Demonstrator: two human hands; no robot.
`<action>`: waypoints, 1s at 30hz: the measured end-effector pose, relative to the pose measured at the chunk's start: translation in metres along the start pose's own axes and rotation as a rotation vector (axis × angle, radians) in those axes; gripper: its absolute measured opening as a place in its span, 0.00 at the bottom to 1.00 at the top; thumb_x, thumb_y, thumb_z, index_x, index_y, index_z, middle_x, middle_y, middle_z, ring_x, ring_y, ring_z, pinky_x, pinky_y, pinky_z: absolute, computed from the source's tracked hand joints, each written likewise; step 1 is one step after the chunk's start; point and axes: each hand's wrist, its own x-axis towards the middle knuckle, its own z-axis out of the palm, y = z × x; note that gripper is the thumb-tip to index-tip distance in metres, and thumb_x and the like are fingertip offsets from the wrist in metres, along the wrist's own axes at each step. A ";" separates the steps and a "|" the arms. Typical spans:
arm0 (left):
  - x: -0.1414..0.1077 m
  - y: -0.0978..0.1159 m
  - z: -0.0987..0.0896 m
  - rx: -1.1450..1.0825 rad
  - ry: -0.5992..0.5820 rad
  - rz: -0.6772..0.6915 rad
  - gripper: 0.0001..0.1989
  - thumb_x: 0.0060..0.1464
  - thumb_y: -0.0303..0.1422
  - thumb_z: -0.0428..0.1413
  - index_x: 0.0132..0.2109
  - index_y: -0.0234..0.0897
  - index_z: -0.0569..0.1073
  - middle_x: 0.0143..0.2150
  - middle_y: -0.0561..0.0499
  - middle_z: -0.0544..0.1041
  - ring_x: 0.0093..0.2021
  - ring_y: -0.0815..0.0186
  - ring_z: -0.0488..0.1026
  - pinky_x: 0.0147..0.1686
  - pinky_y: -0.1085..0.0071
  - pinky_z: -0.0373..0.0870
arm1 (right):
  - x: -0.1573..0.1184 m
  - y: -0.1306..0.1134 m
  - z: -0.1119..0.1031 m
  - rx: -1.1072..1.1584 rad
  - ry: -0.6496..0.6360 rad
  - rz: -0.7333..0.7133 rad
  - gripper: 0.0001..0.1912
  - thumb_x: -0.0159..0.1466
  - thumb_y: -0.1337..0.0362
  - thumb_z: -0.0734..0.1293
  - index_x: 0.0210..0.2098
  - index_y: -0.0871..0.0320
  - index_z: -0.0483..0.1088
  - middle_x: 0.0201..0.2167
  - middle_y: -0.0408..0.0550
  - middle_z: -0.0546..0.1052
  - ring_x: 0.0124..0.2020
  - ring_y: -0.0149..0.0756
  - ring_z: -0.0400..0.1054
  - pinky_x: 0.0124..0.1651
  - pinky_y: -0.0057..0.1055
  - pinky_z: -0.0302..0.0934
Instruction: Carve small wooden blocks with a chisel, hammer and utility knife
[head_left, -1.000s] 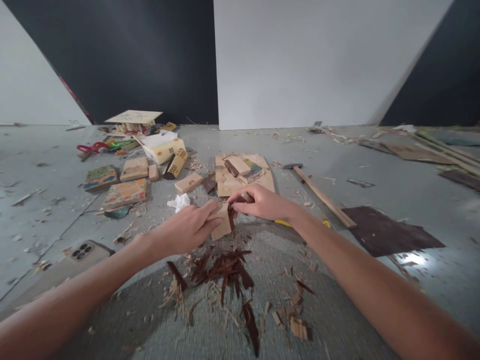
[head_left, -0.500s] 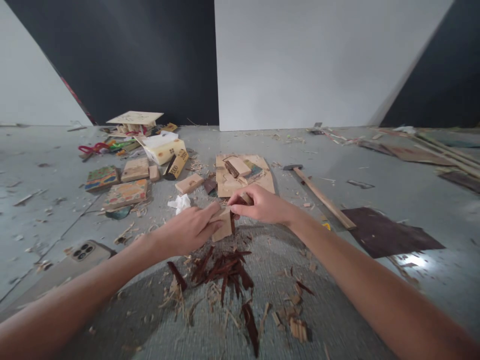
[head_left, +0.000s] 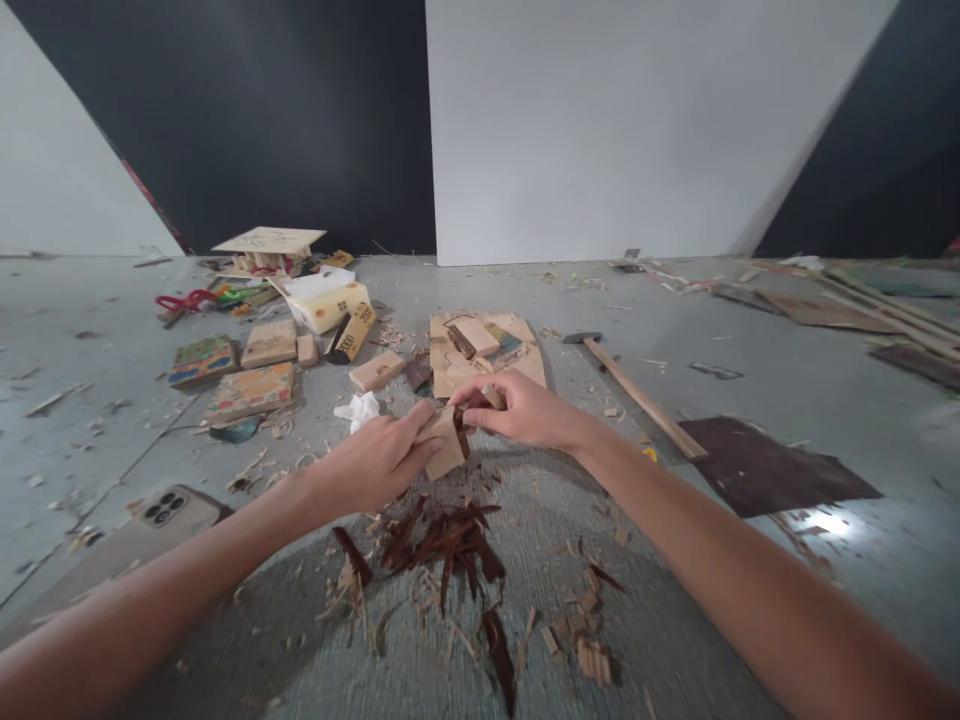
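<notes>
A small pale wooden block (head_left: 448, 456) is gripped in my left hand (head_left: 380, 452), its fingers closed over the near side and top. Dark brown covers the block's right side. My right hand (head_left: 517, 408) is curled at that side, fingertips at the block's top right edge. Between its thumb and fingers shows the rounded tan end of a small wooden piece (head_left: 493, 397); the rest of it is hidden. Below both hands lies a heap of dark red-brown strips (head_left: 450, 540) with pale wood shavings. Behind them, a thin wooden board (head_left: 446, 372) carries another block (head_left: 477, 336).
A hammer (head_left: 645, 400) lies to the right, beside a dark brown sheet (head_left: 780, 465). At left are painted wooden blocks (head_left: 251, 388), a phone (head_left: 165, 510), crumpled white tissue (head_left: 358, 411) and a yellow box (head_left: 330, 303). Wood chips (head_left: 594, 660) litter the floor.
The block has tilted slightly in my left hand, and more of its dark right side shows. My right fingers have shifted a little along its edge. The whole view has moved slightly.
</notes>
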 end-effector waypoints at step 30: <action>-0.006 0.017 0.010 0.311 0.091 -0.020 0.13 0.65 0.38 0.37 0.43 0.34 0.61 0.24 0.48 0.75 0.20 0.62 0.70 0.19 0.69 0.46 | 0.011 -0.065 0.017 1.049 0.648 -0.240 0.25 0.63 0.54 0.55 0.14 0.55 0.42 0.10 0.35 0.42 0.13 0.26 0.35 0.16 0.29 0.37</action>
